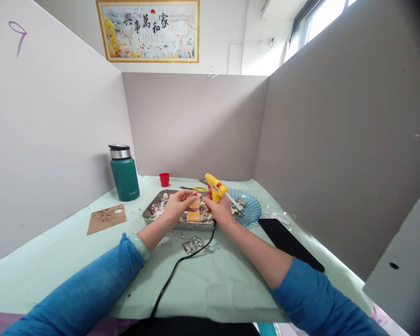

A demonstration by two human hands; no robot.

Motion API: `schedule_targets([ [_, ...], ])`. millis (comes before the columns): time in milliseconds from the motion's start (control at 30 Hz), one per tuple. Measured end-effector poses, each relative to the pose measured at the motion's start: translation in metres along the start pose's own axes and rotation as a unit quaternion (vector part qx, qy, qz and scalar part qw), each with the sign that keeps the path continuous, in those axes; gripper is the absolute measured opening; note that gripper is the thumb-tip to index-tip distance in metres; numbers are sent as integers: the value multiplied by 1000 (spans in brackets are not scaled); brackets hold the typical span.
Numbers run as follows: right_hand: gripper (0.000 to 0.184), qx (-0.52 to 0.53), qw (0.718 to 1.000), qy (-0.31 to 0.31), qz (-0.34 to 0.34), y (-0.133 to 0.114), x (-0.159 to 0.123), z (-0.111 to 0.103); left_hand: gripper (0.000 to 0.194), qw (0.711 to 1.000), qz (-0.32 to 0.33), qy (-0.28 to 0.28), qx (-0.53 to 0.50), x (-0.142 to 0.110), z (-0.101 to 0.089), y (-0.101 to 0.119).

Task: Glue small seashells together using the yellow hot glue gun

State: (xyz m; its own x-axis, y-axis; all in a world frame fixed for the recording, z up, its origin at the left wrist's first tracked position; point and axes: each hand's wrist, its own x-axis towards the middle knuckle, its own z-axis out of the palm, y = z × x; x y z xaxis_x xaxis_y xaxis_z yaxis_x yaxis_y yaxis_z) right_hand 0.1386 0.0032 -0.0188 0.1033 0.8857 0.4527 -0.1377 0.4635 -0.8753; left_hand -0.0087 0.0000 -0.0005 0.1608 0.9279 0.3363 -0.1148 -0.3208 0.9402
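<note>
Over the metal tray (177, 226), my left hand (178, 205) pinches a peach-orange seashell (196, 203) with a small red bit at its top. My right hand (221, 211) is wrapped round a yellow hot glue gun (215, 186), and its fingertips come close to that shell. A white glue stick (234, 200) juts from the back of the gun. Shells and small pieces fill the tray, among them another orange shell (194, 216) below my hands. The black cord (175, 267) runs from the gun down to the table's near edge.
Left stand a green bottle (125, 179) and a stained cardboard piece (107, 219). A red cup (164, 179) and yellow-handled scissors (199, 189) lie behind the tray. Right are a blue plate (254, 210) and a black strip (290, 245). Small metal pieces (195, 245) lie in front.
</note>
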Motion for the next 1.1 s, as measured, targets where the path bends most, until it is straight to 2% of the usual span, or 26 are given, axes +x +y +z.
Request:
schedule_targets([
  [333, 31, -16, 1000, 8, -9, -1, -1, 1, 38, 1000, 17, -4, 8, 2, -3, -4],
  [700, 28, -24, 1000, 8, -17, -3, -4, 2, 33, 998, 47, 39, 10, 4, -1, -9],
  [1100, 29, -40, 999, 22, -30, -6, -7, 3, 31, 998, 58, 31, 23, 4, -2, -8],
])
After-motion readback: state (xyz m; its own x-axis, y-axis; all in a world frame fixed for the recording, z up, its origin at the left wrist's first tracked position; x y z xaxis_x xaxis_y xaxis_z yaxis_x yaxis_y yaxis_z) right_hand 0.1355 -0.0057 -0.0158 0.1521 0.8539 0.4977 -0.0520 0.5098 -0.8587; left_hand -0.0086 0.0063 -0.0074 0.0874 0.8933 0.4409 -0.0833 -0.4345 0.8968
